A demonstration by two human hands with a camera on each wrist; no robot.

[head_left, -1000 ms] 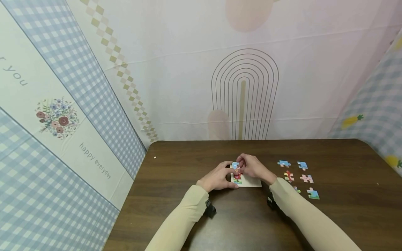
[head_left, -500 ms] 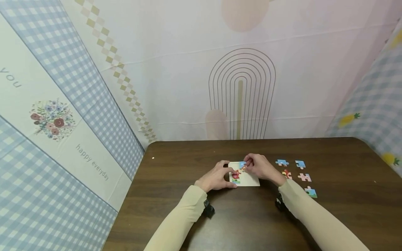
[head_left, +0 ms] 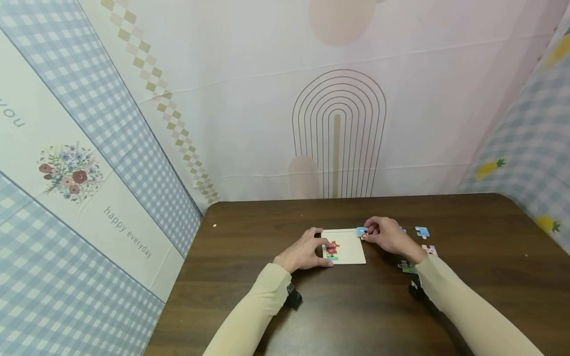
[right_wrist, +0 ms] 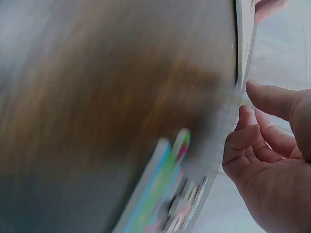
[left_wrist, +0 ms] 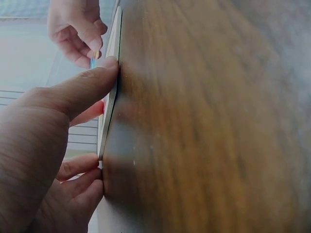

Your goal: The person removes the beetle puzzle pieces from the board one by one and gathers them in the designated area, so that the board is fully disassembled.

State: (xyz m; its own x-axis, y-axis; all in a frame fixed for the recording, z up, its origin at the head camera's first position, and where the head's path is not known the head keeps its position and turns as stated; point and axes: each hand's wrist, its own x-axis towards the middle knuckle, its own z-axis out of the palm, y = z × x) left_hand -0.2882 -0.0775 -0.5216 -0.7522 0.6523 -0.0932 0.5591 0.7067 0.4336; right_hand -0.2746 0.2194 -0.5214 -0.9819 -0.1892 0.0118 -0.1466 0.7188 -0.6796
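In the head view, a cream puzzle board [head_left: 351, 251] lies flat on the dark wooden table. My left hand [head_left: 303, 253] grips its left side, thumb at the near edge and other fingers around the left end. The index finger rests on a red, green and blue puzzle piece [head_left: 332, 255] seated at the board's lower left. Over the board's far right corner, my right hand [head_left: 392, 238] pinches a blue puzzle piece [head_left: 361, 231] between thumb and fingers. That piece is mostly hidden in the right wrist view, where the hand [right_wrist: 272, 150] appears beside the board's edge.
Several loose puzzle pieces lie right of the board, including a blue one [head_left: 422, 231], a pink one [head_left: 429, 250] and a green one [head_left: 407, 267]. The right forearm covers part of them. A printed cloth [head_left: 258, 123] hangs behind the table [head_left: 338, 316].
My right hand has lifted a blue piece from the board's upper left and carried it right to the far right corner. My left hand has kept its hold on the board.
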